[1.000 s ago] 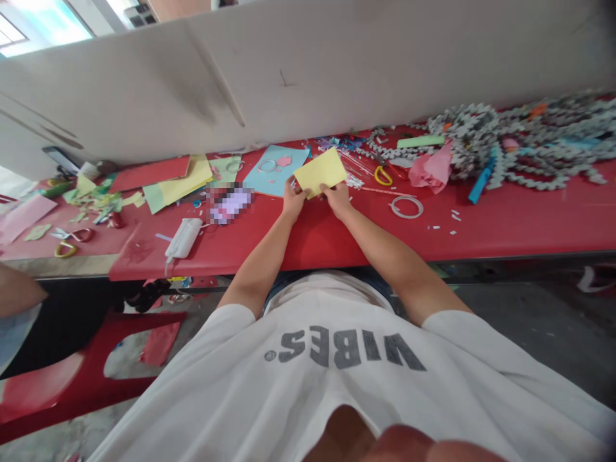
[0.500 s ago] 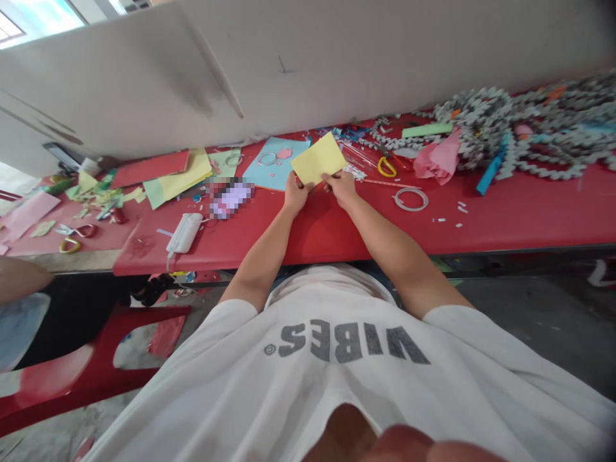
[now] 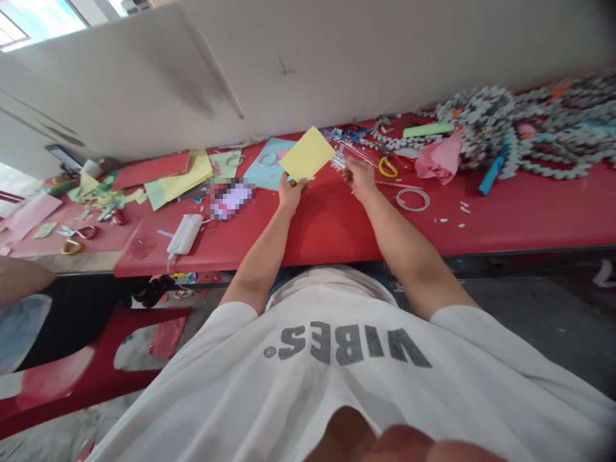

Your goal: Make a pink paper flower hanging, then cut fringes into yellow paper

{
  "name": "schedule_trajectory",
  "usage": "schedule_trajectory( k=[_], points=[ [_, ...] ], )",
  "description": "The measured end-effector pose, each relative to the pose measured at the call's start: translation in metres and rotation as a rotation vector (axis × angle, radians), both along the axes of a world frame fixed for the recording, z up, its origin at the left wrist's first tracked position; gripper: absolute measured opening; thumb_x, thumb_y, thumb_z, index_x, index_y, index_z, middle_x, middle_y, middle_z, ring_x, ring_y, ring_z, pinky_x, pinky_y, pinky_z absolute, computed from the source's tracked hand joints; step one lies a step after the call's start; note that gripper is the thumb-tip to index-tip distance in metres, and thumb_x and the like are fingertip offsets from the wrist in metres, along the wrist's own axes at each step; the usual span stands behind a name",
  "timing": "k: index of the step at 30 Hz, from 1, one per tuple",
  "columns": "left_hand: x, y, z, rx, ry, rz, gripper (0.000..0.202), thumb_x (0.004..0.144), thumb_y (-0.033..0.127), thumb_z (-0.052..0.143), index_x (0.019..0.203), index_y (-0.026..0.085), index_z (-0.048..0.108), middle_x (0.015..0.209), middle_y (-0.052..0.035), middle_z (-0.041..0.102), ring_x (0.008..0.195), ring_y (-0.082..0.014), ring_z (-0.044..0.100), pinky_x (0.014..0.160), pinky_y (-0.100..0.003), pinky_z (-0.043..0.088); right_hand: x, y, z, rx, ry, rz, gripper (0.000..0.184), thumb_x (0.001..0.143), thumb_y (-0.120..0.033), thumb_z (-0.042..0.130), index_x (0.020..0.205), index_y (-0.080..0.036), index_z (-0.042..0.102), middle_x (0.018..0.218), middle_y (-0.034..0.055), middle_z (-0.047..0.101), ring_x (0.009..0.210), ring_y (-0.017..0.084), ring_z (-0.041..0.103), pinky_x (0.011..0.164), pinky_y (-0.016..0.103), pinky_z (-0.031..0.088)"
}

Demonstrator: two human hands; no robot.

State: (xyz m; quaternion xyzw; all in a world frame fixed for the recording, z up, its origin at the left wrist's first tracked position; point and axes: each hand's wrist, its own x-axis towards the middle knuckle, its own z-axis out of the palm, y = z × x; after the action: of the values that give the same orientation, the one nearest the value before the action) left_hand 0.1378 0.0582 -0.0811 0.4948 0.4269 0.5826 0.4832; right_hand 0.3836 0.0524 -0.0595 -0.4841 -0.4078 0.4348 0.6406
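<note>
We have a sheet of yellow paper (image 3: 307,154) pinched in our left hand (image 3: 291,192), held just above the table with one corner up and its long axis tilted from lower left to upper right. It sits over the edge of a pale blue card (image 3: 264,168). Our right hand (image 3: 360,178) is half closed, its fingers (image 3: 350,165) right beside a small cluster of white paper scraps (image 3: 339,159) (gripping them or not, we cannot tell). Around us, the red table (image 3: 327,224) carries yellow-handled scissors (image 3: 387,167), a white paper ring (image 3: 412,199), a white zipped pouch (image 3: 185,234) whose contents stay hidden, and a heap of grey paper chains (image 3: 481,122).
</note>
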Motion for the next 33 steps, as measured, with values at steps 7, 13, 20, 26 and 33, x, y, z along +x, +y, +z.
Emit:
schedule_trajectory(
  k=[7, 13, 20, 26, 33],
  points=[
    [0.015, -0.015, 0.004, 0.014, -0.033, -0.138, 0.076, 0.071, 0.053, 0.102, 0.126, 0.022, 0.061, 0.111, -0.0108, 0.084, 0.096, -0.0276, 0.084, 0.091, -0.043, 0.069, -0.058, -0.009, -0.019, -0.037, -0.012, 0.088, 0.039, 0.079, -0.054, 0.09, 0.088, -0.024, 0.067, 0.079, 0.0015, 0.075, 0.072, 0.021, 0.072, 0.074, 0.037, 0.064],
    [-0.006, -0.006, 0.014, -0.044, -0.074, -0.072, 0.064, 0.085, 0.066, 0.085, 0.127, 0.023, 0.064, 0.115, -0.0104, 0.082, 0.098, -0.0259, 0.084, 0.089, -0.042, 0.069, -0.029, -0.006, -0.014, 0.013, -0.165, 0.112, 0.022, 0.077, -0.039, 0.083, 0.081, -0.023, 0.07, 0.08, 0.0002, 0.074, 0.08, 0.022, 0.068, 0.081, 0.038, 0.062],
    [-0.007, -0.009, 0.009, -0.065, 0.042, -0.153, 0.041, 0.081, 0.038, 0.093, 0.11, 0.019, 0.072, 0.098, -0.01, 0.084, 0.104, -0.0306, 0.084, 0.102, -0.049, 0.069, -0.03, -0.017, -0.012, 0.07, -0.329, 0.123, 0.036, 0.081, -0.049, 0.089, 0.072, -0.024, 0.063, 0.071, -0.0013, 0.064, 0.075, 0.019, 0.057, 0.079, 0.035, 0.057],
    [0.0, -0.015, 0.009, -0.039, 0.112, -0.192, 0.03, 0.083, 0.03, 0.092, 0.1, 0.018, 0.071, 0.087, -0.0087, 0.081, 0.098, -0.0332, 0.084, 0.103, -0.058, 0.068, -0.035, -0.016, -0.014, 0.09, -0.344, 0.015, 0.067, 0.093, -0.078, 0.075, 0.065, -0.025, 0.046, 0.064, -0.0017, 0.041, 0.07, 0.017, 0.05, 0.071, 0.033, 0.05],
    [0.005, -0.015, 0.011, 0.002, 0.114, -0.178, 0.022, 0.088, 0.029, 0.089, 0.098, 0.017, 0.072, 0.085, -0.0075, 0.079, 0.083, -0.0273, 0.081, 0.089, -0.046, 0.068, -0.03, -0.014, -0.01, 0.203, -0.33, -0.058, 0.081, 0.088, -0.1, 0.061, 0.067, -0.025, 0.038, 0.068, -0.0005, 0.035, 0.072, 0.017, 0.048, 0.067, 0.033, 0.044]
  ],
)
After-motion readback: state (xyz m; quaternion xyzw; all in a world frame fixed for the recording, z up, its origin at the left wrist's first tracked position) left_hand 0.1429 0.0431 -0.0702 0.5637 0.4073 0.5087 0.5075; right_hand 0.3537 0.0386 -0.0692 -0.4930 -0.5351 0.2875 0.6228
